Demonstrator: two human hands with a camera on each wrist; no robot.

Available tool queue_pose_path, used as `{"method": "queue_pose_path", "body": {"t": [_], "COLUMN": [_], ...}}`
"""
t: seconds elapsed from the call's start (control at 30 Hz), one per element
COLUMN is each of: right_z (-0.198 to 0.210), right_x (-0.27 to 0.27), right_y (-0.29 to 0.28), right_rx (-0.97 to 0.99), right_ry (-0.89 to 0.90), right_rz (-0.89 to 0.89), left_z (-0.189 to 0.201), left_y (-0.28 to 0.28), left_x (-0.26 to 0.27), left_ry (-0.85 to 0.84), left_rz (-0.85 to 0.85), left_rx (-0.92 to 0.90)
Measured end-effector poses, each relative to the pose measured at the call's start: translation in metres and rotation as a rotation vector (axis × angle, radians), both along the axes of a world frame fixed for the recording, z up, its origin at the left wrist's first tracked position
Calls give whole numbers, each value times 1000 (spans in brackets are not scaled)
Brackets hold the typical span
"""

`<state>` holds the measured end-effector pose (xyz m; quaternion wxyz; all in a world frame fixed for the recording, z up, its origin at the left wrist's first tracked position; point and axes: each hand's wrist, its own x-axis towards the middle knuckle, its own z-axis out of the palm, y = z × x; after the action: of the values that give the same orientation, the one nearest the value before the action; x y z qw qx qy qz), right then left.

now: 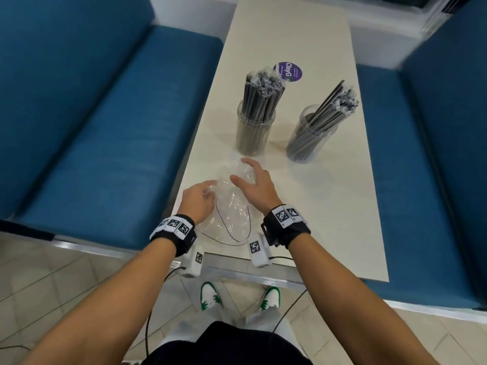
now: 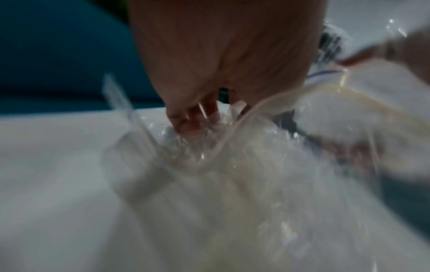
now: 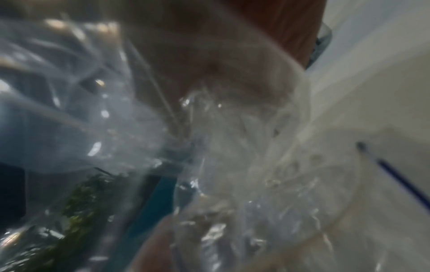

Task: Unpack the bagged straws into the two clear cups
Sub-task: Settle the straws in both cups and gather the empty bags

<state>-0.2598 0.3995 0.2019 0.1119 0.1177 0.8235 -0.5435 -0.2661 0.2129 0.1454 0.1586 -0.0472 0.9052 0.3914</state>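
Two clear cups stand on the cream table [image 1: 329, 206]. The left cup [image 1: 253, 135] holds an upright bundle of dark straws [image 1: 261, 98]; the right cup [image 1: 308, 143] holds dark straws [image 1: 334, 106] leaning right. Nearer me lies a crumpled clear plastic bag [image 1: 232, 214] with a blue zip line, and no straws show inside it. My left hand [image 1: 208, 192] pinches the bag's left side, its fingertips [image 2: 197, 121] bunched in the plastic bag [image 2: 232, 184]. My right hand [image 1: 243, 172] curls over the bag's far end; in the right wrist view the bag [image 3: 232, 165] is gathered under the palm [image 3: 221, 55].
A round purple sticker [image 1: 288, 72] lies on the table behind the left cup. Blue benches flank the narrow table on the left [image 1: 105, 127] and right [image 1: 434, 154]. The bag sits close to the table's left edge.
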Motion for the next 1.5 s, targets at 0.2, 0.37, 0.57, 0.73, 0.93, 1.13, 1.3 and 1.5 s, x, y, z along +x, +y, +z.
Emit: {"method": "queue_pose_path", "body": {"t": [0.2,0.37,0.57,0.73,0.93,1.13,1.3,1.5], "right_z": [4,6,16,6,-16,-24,-27,-60], "right_x": [-1,-15,-25,-9,25,43,37,50], "right_y": [-13,-19,-30,-66,-94,-145,-193,-258], "right_rx": [-80,-228,-347,-318,-415,-215,-201,-220], "right_ry": [48,59,198,137,-96,157,214,35], "right_rz": [141,-88,-294,-99,304,535,288,248], "left_z": [26,54,70,64,33,28,33,-9], "left_y": [12,8,17,27,-11,-76,-126,-202], "left_x": [-14,-10,38,71,90,89,72,50], "left_ry": [-269,-457,-284,-279,-51,-36,-107,-45], "left_rz": [292,517,436,502,970,981,813,977], "left_rx": [681,1045,898,1231,1139,1195,1211,862]}}
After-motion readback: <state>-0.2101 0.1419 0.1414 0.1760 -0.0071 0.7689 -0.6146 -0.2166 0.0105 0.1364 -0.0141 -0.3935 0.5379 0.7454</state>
